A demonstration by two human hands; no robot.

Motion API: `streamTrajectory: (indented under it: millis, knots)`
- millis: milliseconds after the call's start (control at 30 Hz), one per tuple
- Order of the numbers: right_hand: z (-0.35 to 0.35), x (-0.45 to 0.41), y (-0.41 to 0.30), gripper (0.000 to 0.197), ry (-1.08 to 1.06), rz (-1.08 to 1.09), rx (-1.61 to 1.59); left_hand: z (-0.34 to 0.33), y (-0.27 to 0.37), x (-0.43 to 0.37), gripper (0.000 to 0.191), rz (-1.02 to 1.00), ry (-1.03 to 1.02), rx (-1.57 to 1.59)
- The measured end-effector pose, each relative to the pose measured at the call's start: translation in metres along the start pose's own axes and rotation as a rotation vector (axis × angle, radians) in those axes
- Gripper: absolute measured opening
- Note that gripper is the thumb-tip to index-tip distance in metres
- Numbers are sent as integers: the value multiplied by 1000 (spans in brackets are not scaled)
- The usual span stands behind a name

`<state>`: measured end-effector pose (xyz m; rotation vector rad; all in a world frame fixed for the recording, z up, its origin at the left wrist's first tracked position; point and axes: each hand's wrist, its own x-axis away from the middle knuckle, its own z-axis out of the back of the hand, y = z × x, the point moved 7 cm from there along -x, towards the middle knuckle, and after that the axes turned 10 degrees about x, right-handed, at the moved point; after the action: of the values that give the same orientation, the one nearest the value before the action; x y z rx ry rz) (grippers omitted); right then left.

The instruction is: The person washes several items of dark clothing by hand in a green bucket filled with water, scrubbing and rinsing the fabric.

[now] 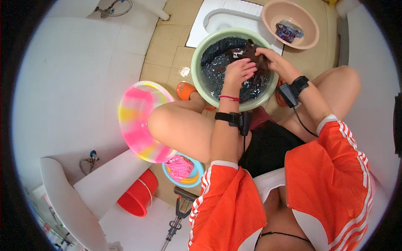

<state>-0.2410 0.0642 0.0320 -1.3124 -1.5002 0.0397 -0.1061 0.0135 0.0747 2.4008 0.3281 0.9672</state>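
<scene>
A pale green plastic basin (197,75) holds sudsy water with a dark cloth (216,50) along its far left side and a dark brown cloth (251,50) at the right. My right hand (269,58) grips the brown cloth near the basin's right rim, its fingers pinched on it. Beside it, my left hand (240,71) hovers over or touches the same cloth, palm inward and fingers slightly bent and apart; whether it holds any of the cloth cannot be told. Water and suds hide the lower part of the cloths.
A pink basin (309,18) with patterned cloth stands at the upper right, beside a white squat toilet (201,25). At left are a multicolored basin (135,125), a blue basin (191,185) with pink checked cloth, a red bucket (135,196), a mop (180,210) and a sink pedestal (110,182).
</scene>
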Motion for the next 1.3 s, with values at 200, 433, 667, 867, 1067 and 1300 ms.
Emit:
streamTrajectory:
  millis: [200,433,667,867,1067,1300]
  knots:
    - [-69,65,-87,12,-181,233,104,59,-5,-16,52,98,441,202]
    - [-113,171,-173,18,-308,384,66,-6,-24,-26,91,242,-28,793]
    - [-91,169,-196,18,-299,468,68,12,23,-67,37,-61,-285,786]
    - [-15,75,-132,29,165,457,660,36,1,-46,40,-156,63,629]
    - [-12,1,-34,47,157,352,827,35,17,-2,59,-475,67,91]
    - [-41,-25,-29,72,93,379,1179,5,56,46,52,-557,99,-486]
